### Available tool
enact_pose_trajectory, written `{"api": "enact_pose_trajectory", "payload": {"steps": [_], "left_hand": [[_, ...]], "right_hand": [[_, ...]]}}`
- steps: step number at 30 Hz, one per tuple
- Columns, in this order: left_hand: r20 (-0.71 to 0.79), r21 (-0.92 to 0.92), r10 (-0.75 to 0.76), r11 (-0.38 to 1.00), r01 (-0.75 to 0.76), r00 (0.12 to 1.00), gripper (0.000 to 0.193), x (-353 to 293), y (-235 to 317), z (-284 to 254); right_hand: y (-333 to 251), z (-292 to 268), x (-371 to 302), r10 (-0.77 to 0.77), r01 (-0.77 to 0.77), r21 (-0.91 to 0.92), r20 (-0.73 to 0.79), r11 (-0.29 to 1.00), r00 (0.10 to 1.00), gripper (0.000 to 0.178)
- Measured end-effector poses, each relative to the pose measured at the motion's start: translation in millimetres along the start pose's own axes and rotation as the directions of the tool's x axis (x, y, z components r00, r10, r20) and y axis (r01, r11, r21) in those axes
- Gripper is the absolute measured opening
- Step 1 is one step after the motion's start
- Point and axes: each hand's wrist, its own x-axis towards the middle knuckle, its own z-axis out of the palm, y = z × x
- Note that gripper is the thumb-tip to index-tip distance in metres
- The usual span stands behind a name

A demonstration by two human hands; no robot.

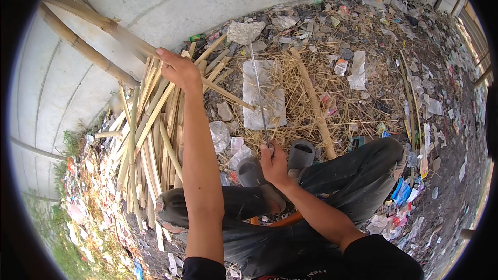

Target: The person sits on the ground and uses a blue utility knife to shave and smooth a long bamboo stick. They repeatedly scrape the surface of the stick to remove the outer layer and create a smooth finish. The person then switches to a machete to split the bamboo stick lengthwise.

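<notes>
My left hand (180, 70) is closed around a long bamboo strip (228, 93). The strip slants down to the right, its near end resting over a pale slab (251, 80) on the ground; its far part by the wall is smeared by motion. In my right hand (275, 163) is the handle of a long knife (257, 75), its thin blade seen nearly edge-on. The blade points away from me over the slab and passes close to the strip's end; whether they touch I cannot tell. A heap of split bamboo strips (155, 140) lies left of my left forearm.
A grey stone (245, 32) sits beyond the slab. One thicker bamboo stick (314, 103) lies right of it amid shavings. Another bamboo pole (85, 46) leans near the concrete wall (171, 2). Litter covers the ground. My bent knees (358, 166) and grey shoes (301, 154) are close by.
</notes>
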Motion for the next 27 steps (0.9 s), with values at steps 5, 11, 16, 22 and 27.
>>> {"api": "enact_pose_trajectory", "payload": {"steps": [5,11,16,22,27], "left_hand": [[0.019,-0.054,-0.068,0.996,0.069,0.997,0.073,1.6,4.1,-5.6],[0.06,-0.1,-0.063,0.993,0.069,0.996,0.071,1.7,7.7,-1.1],[0.074,-0.116,-0.083,0.989,0.091,0.994,0.069,-4.1,7.6,1.1],[0.331,-0.158,-0.142,0.966,0.203,0.933,0.068,-1.8,4.0,-5.7],[0.578,-0.078,-0.111,0.979,0.19,0.809,0.074,10.6,5.6,-37.7]], "right_hand": [[0.0,-22.6,-1.6,0.738,-0.737,-0.056,0.104,0.674,0.667,0.048],[-56.3,-8.1,24.8,0.27,-0.283,0.284,0.087,0.916,0.959,0.047],[-34.9,-6.4,12.6,0.23,-0.226,0.353,0.033,0.908,0.973,0.05],[16.5,-12.9,-11.0,0.652,-0.658,0.032,0.105,0.753,0.751,0.045],[-1.7,-20.6,1.9,0.529,-0.54,0.133,0.113,0.831,0.841,0.044]]}}
